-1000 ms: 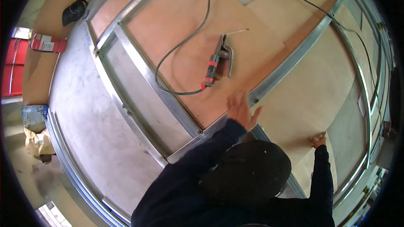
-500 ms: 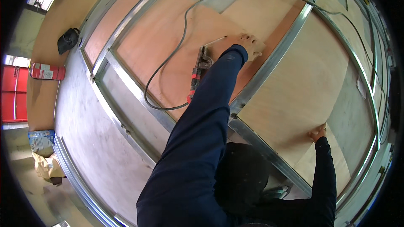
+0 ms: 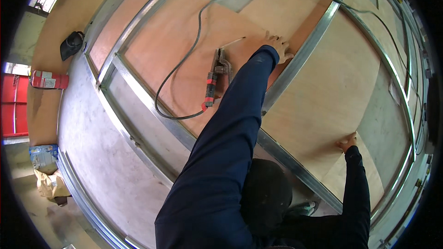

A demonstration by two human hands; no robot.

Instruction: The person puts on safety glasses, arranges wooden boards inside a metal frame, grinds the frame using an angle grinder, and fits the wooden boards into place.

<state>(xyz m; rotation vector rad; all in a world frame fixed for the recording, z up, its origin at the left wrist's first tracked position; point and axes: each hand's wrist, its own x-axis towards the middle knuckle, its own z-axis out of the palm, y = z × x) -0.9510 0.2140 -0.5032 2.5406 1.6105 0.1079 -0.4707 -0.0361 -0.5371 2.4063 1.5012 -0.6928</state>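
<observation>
My left hand [image 3: 279, 48] rests on a reddish plywood sheet [image 3: 170, 32], fingers spread, close to a bright metal frame bar [image 3: 302, 60]. Beside my left forearm lies a welding electrode holder [image 3: 215, 78] with red and black bands on its handle. A thin rod [image 3: 233, 42] sticks out of its jaws, and a dark cable [image 3: 201, 23] loops from its handle end. On the other side of the bar, my right hand [image 3: 347, 143] presses on a paler plywood sheet [image 3: 323, 97] near its corner. Its fingers look spread, with nothing visible in them.
Metal bars cross the work, including a long one [image 3: 295, 170] by my dark knee [image 3: 267, 184]. Over the far bars runs the cable. At the left are a black welding mask [image 3: 72, 45], a red fire extinguisher [image 3: 50, 80], a blue bag [image 3: 44, 156] and stacked metal profiles [image 3: 80, 189].
My left hand has shifted slightly right, and its fingers have spread from a more curled pose. The left forearm moved right too, uncovering more of the electrode holder. My right hand stays about where it was.
</observation>
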